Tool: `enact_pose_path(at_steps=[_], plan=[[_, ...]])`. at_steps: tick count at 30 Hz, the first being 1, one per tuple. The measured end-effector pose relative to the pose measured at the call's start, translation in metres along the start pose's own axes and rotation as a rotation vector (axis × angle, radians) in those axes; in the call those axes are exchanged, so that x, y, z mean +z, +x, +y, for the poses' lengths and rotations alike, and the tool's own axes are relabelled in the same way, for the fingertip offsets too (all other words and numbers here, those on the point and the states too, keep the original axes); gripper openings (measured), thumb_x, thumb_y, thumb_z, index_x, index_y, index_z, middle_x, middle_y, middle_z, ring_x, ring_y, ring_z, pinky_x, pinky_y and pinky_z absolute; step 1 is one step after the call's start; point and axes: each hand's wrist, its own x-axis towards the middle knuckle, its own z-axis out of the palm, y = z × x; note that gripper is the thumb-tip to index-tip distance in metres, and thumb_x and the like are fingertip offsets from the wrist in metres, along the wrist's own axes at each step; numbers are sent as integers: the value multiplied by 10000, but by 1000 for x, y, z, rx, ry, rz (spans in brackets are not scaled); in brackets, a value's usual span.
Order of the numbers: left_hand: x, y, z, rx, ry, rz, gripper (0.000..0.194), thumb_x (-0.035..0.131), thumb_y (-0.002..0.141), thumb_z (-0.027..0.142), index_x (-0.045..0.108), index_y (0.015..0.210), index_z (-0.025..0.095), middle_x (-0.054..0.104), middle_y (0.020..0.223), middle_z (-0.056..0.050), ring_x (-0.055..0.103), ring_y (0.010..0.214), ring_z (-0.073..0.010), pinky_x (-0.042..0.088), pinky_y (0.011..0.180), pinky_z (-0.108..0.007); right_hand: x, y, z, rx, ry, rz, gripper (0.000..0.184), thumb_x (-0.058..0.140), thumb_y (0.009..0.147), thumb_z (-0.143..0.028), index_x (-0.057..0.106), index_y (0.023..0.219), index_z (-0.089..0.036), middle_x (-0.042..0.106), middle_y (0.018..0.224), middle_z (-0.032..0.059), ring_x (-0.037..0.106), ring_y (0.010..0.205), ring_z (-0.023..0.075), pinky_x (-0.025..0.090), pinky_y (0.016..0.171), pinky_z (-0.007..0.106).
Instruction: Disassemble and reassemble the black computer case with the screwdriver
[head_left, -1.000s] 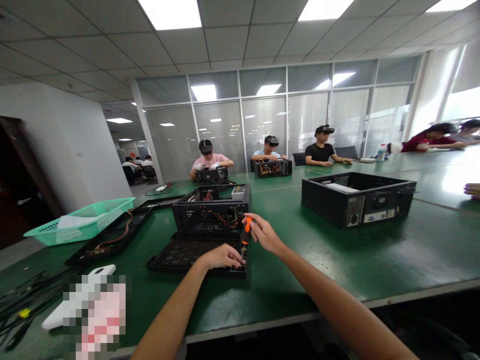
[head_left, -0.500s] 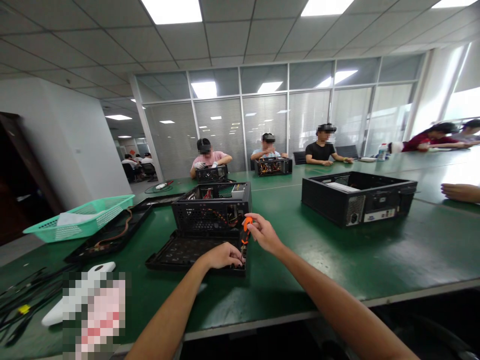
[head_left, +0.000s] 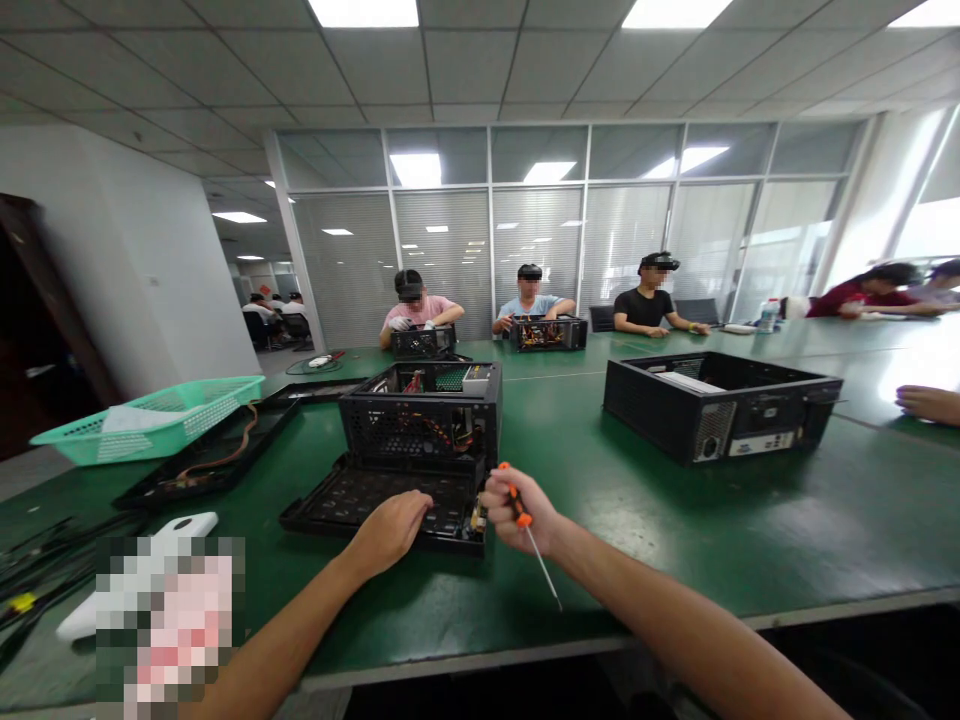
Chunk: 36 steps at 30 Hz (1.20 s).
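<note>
Sensibly, the screwdriver, presumably light and stiff, is gripped by its handle in the right hand, while anything pinched by the left hand cannot be discerned.

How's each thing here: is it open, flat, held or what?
Screwdriver: held in right hand, tip downward
Left hand: fingers pinched, over black panel
Black panel: flat, hollow side up
Near left computer case: open
Near right computer case: open-topped
Green basket: something white inside
Bottle: upright
</note>
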Motion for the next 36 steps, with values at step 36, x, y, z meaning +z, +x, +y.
enact_pose_path(at_steps=[36], plan=[[123, 206, -213, -407, 18, 11, 307, 288, 844, 33, 542, 961, 158, 556, 1013, -78, 543, 968, -153, 409, 891, -292, -133, 285, -134, -129, -74, 694, 347, 237, 912, -418, 402, 728, -176, 445, 487, -45, 349, 312, 36, 392, 336, 135]])
